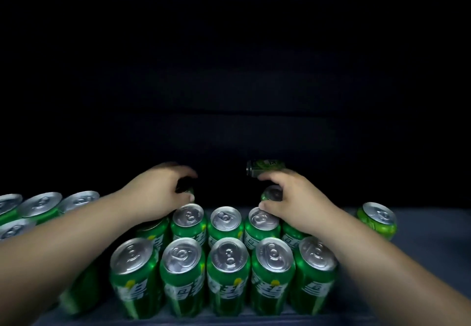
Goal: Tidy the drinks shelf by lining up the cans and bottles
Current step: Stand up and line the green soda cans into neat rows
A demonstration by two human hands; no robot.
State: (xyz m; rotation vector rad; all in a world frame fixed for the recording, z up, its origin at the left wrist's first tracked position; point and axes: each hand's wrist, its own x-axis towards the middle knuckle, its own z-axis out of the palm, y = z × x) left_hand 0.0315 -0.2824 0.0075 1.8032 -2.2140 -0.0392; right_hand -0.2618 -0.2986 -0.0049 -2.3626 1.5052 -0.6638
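Green drink cans with silver tops stand in two rows on a dark shelf, the front row [229, 272] near me and a second row [225, 223] behind it. My left hand [158, 193] reaches past the rows and is closed around a dark green can [187, 190] at the back left. My right hand [288, 198] grips another green can [271, 194] at the back right. Just beyond that hand a can [265, 167] lies on its side in the dark; whether the fingers touch it is unclear.
Several more cans [40, 205] are clustered at the left edge. A single tilted can [378, 219] stands apart on the grey shelf surface [433, 236] at the right. The back of the shelf is black and unlit.
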